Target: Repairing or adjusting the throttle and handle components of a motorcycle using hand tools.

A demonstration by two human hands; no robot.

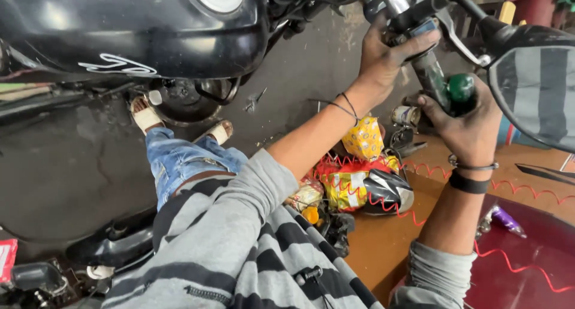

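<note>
L hand (386, 57) wraps the handlebar (419, 12) up by the switch housing, fingers curled tight round the bar, thumb over top. R hand (470, 126) closes on the outer end of the grip (434, 75), fingers pinching the green bar-end cap (461, 87) w/ palm behind it. Both hands look greasy. Grip sits top right of view, between the two hands, brake lever (458, 36) just above, mirror (533, 93) just beside R hand.

Handling, my read: grip is rubbery sleeve on stiff steel bar, prob. soft but tight on the tube, oily so slippery; needs full-wrap hold near the end, not fingertips. Bar itself rigid, heavy bike behind it, won't shift. Cap is small, hard, smooth; pinch around its rim.

Around: black tank (132, 33) top left, person's jeans leg and sandals on the floor (72, 165) under it. Below the hands a heap of yellow packets (362, 138), red coiled cord (515, 264), black shiny part (386, 189) on a brown surface.
</note>
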